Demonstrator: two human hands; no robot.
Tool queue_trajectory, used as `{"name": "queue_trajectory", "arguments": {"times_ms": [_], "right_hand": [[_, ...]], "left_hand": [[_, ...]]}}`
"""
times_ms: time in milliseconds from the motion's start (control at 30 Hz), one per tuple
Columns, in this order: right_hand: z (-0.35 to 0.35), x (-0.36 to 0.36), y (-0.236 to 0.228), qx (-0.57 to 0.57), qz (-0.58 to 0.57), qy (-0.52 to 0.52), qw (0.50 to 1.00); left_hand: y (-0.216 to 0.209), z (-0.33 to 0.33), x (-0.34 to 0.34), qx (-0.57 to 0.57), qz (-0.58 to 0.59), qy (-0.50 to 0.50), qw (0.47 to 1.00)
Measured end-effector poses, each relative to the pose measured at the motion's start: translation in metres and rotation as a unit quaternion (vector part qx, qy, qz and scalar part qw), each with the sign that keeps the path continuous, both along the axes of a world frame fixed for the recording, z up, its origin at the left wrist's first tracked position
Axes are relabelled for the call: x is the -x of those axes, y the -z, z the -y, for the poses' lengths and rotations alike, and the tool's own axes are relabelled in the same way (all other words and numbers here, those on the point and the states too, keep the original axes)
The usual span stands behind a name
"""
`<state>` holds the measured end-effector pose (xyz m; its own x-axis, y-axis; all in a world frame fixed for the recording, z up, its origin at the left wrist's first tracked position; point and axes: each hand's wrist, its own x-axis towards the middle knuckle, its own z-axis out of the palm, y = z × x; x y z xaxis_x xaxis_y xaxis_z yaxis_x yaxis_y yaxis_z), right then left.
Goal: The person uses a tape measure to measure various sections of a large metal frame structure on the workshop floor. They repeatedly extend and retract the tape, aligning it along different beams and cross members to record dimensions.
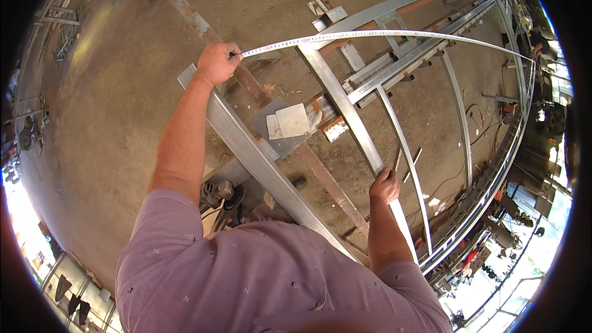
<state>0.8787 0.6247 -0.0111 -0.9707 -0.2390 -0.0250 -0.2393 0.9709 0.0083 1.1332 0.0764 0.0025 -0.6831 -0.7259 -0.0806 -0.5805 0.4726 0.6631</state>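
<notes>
My left hand [219, 63] is closed at the end of a white measuring tape [354, 34], just above the tip of a long metal bar [243, 134]. Most of what lies in its palm is hidden. The tape stretches in a curve over the metal frame [339, 95] to the far right, where a co-worker's hand [538, 48] is near its other end. My right hand [385, 186] is wrapped round a crossbar of that frame, closer to my body.
Small flat metal plates [291, 121] lie on the supports between bar and frame. An angle grinder [225, 195] sits close by my waist. A rusty flat strip [327, 182] runs beneath the bar. Cables [475, 114] and offcuts lie on the floor at right.
</notes>
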Motion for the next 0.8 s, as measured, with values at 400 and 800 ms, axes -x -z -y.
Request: {"name": "queue_trajectory", "arguments": {"times_ms": [400,800], "right_hand": [[-0.0014,-0.0009,0.003,0.018,-0.014,0.0,1.0],[-0.0044,0.0009,0.0062,0.015,-0.025,-0.013,1.0]], "left_hand": [[0.0003,-0.001,-0.0001,0.001,0.007,-0.004,1.0],[0.0035,0.0012,-0.0009,-0.003,0.017,-0.004,1.0]]}}
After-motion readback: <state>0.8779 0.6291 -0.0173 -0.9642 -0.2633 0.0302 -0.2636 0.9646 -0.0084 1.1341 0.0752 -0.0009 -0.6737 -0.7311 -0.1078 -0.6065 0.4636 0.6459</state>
